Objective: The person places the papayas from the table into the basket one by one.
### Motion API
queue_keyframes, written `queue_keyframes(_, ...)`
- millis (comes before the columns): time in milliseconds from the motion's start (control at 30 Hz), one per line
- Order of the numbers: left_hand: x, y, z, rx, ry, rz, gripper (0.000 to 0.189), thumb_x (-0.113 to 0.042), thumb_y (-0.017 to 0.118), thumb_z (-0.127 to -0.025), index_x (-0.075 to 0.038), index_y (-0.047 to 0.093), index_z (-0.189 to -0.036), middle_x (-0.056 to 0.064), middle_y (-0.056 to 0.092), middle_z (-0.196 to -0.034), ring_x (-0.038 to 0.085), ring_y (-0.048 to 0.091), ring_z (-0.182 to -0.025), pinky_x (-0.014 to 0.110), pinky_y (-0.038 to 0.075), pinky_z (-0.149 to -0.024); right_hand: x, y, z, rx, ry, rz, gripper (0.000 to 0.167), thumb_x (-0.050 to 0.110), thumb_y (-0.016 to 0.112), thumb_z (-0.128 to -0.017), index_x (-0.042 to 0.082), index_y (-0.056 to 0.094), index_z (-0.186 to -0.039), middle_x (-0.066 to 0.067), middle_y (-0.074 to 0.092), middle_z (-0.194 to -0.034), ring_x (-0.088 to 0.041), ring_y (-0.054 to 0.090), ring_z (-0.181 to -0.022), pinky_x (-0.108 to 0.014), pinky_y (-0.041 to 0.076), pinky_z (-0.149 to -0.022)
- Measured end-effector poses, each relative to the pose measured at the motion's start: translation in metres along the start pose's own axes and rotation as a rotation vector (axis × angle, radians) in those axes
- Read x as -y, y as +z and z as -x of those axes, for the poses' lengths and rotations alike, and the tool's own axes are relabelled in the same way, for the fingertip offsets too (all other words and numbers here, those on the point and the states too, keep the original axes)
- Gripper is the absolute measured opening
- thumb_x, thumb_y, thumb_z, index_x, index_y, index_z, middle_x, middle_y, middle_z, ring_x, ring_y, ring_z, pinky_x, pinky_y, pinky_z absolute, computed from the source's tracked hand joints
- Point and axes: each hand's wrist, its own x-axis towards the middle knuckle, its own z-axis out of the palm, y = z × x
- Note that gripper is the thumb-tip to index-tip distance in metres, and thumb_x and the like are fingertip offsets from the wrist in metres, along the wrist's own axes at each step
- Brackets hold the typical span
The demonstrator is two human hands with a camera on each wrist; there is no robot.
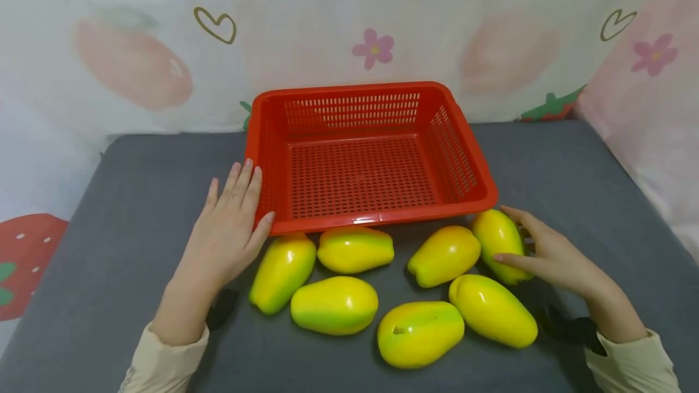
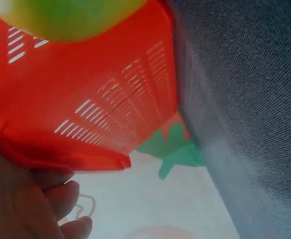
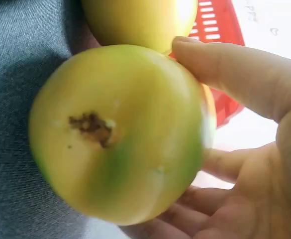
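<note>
A red plastic basket (image 1: pixel 360 174) with slotted walls stands at the back of the grey surface, nothing inside it. My left hand (image 1: pixel 229 223) lies along its left rim, fingers straight and the thumb at the front corner. In the left wrist view, the fingers (image 2: pixel 63 199) show beside the basket's rim (image 2: pixel 85 164). My right hand (image 1: pixel 551 253) grips a yellow-green papaya (image 1: pixel 498 241) near the basket's front right corner, thumb on the near side and fingers around the far side. The right wrist view shows this papaya's brown-marked end (image 3: pixel 115 134) toward the camera.
Several more papayas lie before the basket: one at the left (image 1: pixel 284 272), one under the front rim (image 1: pixel 355 250), and one touching the gripped fruit (image 1: pixel 445 255). Others lie nearer, including a front one (image 1: pixel 420 333). A printed cloth (image 1: pixel 377 17) hangs behind.
</note>
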Motion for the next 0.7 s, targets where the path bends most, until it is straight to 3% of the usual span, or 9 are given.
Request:
queue_keyframes(133,0.000,0.001,0.001,-0.003,-0.004,0.008,0.065,-0.029,0.043,-0.098,0.006,0.018,-0.148,0.022,0.013,-0.154,0.034,0.006,-0.143,0.052,0.003,-0.113,-0.004,-0.001,-0.001,-0.006,0.017,-0.035,0.078,0.025,0.066,-0.089,0.001,0.020,-0.148,-0.024,0.036,-0.140,-0.040,0.047,-0.116,-0.044,0.048,-0.084)
queue_keyframes(233,0.000,0.002,0.001,-0.011,-0.001,0.015,0.065,-0.028,0.042,-0.098,0.006,0.017,-0.147,0.022,0.012,-0.154,0.033,0.005,-0.143,0.051,0.003,-0.113,-0.007,-0.003,-0.001,-0.014,0.019,-0.063,0.078,0.024,0.066,-0.089,0.004,0.019,-0.149,-0.023,0.033,-0.143,-0.039,0.044,-0.120,-0.034,0.048,-0.085)
queue_keyframes(400,0.000,0.004,0.002,-0.025,0.007,0.021,0.064,-0.028,0.042,-0.098,0.007,0.017,-0.147,0.022,0.011,-0.154,0.033,0.005,-0.143,0.051,0.003,-0.113,-0.012,-0.007,0.001,-0.051,0.007,-0.145,0.076,0.018,0.065,-0.090,0.006,0.019,-0.150,-0.020,0.029,-0.145,-0.016,0.045,-0.116,-0.015,0.046,-0.077)
queue_keyframes(533,0.000,0.004,0.002,-0.029,0.013,0.030,0.064,-0.028,0.041,-0.099,0.007,0.017,-0.147,0.022,0.011,-0.155,0.032,0.004,-0.143,0.051,0.002,-0.113,-0.017,-0.010,0.003,-0.097,-0.006,-0.196,0.074,0.013,0.064,-0.090,0.006,0.019,-0.150,-0.019,0.030,-0.143,0.002,0.045,-0.107,-0.015,0.048,-0.075)
queue_keyframes(700,0.000,0.004,0.001,-0.022,0.011,0.031,0.064,-0.028,0.041,-0.099,0.007,0.017,-0.147,0.022,0.010,-0.155,0.032,0.003,-0.143,0.050,0.002,-0.113,-0.021,-0.013,0.004,-0.144,-0.005,-0.200,0.073,0.010,0.063,-0.090,0.009,0.020,-0.150,-0.011,0.035,-0.137,0.001,0.047,-0.104,-0.016,0.048,-0.074)
